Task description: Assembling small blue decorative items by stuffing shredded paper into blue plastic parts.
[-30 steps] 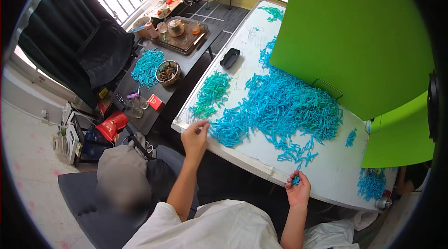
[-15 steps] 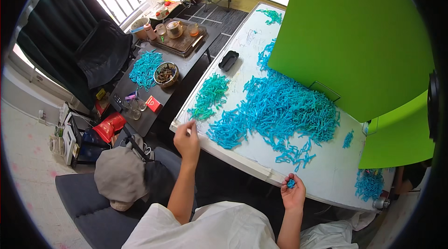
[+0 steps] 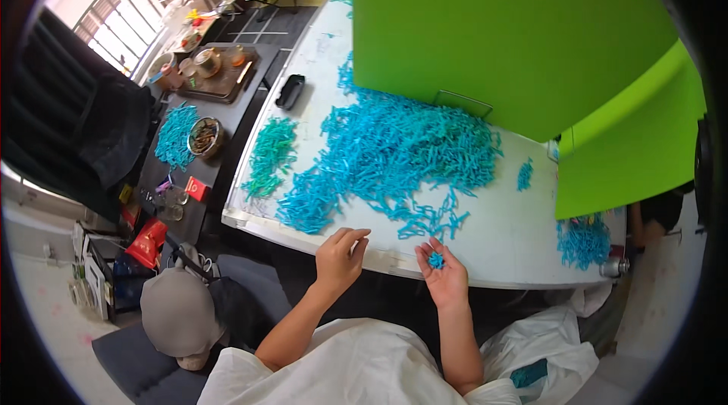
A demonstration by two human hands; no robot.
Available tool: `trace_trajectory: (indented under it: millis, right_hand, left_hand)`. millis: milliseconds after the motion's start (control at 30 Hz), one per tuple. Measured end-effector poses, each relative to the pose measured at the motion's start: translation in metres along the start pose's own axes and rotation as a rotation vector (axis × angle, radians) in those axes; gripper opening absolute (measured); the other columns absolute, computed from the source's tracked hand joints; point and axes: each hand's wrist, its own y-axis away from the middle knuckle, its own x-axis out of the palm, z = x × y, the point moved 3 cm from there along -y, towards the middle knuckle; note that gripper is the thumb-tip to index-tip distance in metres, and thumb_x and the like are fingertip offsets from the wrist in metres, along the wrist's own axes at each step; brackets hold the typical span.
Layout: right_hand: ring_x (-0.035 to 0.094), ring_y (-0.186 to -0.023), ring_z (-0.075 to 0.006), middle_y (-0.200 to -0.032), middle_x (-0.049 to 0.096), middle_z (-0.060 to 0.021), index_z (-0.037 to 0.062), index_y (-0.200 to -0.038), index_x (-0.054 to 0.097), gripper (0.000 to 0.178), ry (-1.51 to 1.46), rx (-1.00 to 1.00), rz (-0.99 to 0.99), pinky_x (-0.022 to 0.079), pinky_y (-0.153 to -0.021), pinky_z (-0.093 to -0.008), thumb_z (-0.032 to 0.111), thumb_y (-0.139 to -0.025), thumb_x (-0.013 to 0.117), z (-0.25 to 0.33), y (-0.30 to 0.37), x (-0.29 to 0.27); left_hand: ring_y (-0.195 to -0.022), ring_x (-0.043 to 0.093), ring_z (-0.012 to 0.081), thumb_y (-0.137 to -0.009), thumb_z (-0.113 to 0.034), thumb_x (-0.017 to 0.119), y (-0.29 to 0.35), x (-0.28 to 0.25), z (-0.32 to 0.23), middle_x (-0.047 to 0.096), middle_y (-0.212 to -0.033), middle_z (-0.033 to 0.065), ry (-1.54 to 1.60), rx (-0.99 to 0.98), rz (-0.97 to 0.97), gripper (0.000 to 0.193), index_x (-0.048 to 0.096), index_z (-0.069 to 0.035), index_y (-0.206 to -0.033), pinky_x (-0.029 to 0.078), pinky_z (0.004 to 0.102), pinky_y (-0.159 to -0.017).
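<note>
My right hand [image 3: 447, 277] is palm up at the table's near edge, its fingers curled around a small cluster of blue plastic pieces [image 3: 436, 260]. To its left, my left hand [image 3: 338, 256] hovers over the edge with thumb and fingers slightly apart, and nothing shows between them. A wide heap of thin blue pieces [image 3: 387, 143] covers the middle of the white table [image 3: 364, 249]. Some loose blue pieces [image 3: 425, 219] lie just beyond my hands. A smaller green heap [image 3: 271, 155] is at the table's left side.
Green boards [image 3: 500, 33] stand over the far and right side. A black tray [image 3: 290, 92] sits at the left edge. More blue pieces lie at the right [image 3: 582, 242] and on the dark side table [image 3: 262, 64]. A grey cap [image 3: 178, 310] rests by the dark seat.
My left hand has moved right, from beside the green heap to near my right hand. My right hand still holds the blue cluster. The whole view has shifted.
</note>
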Motion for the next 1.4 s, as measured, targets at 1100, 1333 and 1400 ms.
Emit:
trace_trajectory:
  millis: [1100, 1333, 1400]
  right_hand:
    - [0.064, -0.106, -0.0304, -0.114, 0.062, -0.0174, -0.0040, -0.114, 0.057, 0.032, 0.102, 0.048, 0.055, 0.057, -0.089, -0.0401, 0.025, -0.103, 0.046, 0.002, 0.001, 0.011]
    - [0.063, -0.086, -0.0214, -0.098, 0.060, -0.0104, -0.0007, -0.106, 0.058, 0.026, 0.078, 0.153, -0.069, 0.057, -0.075, -0.0320, 0.024, -0.101, 0.050, -0.005, 0.001, 0.007]
    - [0.060, -0.079, -0.0195, -0.093, 0.059, -0.0097, 0.0007, -0.103, 0.058, 0.024, 0.049, 0.181, -0.005, 0.053, -0.068, -0.0292, 0.024, -0.101, 0.051, 0.001, -0.003, -0.006]
  left_hand:
    - [-0.059, 0.048, 0.0049, -0.089, -0.016, 0.073, -0.016, 0.078, -0.013, 0.066, -0.075, -0.0005, 0.469, -0.588, 0.497, 0.016, 0.072, 0.000, -0.092, 0.038, 0.0229, -0.052]
    - [-0.057, 0.056, 0.0156, -0.084, -0.009, 0.073, -0.001, 0.056, -0.033, 0.063, -0.074, 0.0063, 0.101, -0.197, 0.230, 0.004, 0.071, -0.007, -0.086, 0.043, 0.0299, -0.054]
    - [-0.062, 0.061, 0.0233, -0.082, -0.008, 0.073, -0.011, 0.056, -0.023, 0.063, -0.078, 0.0071, -0.179, -0.034, 0.160, 0.006, 0.070, -0.008, -0.088, 0.047, 0.0345, -0.057]
